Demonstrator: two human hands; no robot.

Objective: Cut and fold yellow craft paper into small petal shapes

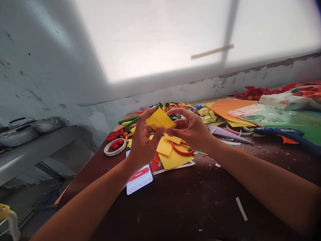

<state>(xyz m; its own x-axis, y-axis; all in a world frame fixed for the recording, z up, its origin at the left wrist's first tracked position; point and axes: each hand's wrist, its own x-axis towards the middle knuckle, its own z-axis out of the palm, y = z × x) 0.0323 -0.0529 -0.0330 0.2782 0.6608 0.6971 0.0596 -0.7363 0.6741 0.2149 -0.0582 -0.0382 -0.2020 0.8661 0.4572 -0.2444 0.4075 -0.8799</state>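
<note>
A folded yellow paper piece [160, 119] is held up above the dark brown table [195, 197]. My left hand [143, 139] pinches its left edge with thumb and fingers closed. My right hand [192, 127] grips its right side, fingers curled round it. Beneath the hands lie more yellow paper pieces [170, 154] and red-handled scissors [181, 149]. A phone [139, 178] with a lit screen rests under my left wrist.
A tape roll [115, 147] with small red paper flowers sits at the left. Orange and green sheets [240, 112], paper scraps, a blue glue gun [286, 135] and a tissue pack [283, 99] fill the back right. A wall stands behind; a shelf is at far left.
</note>
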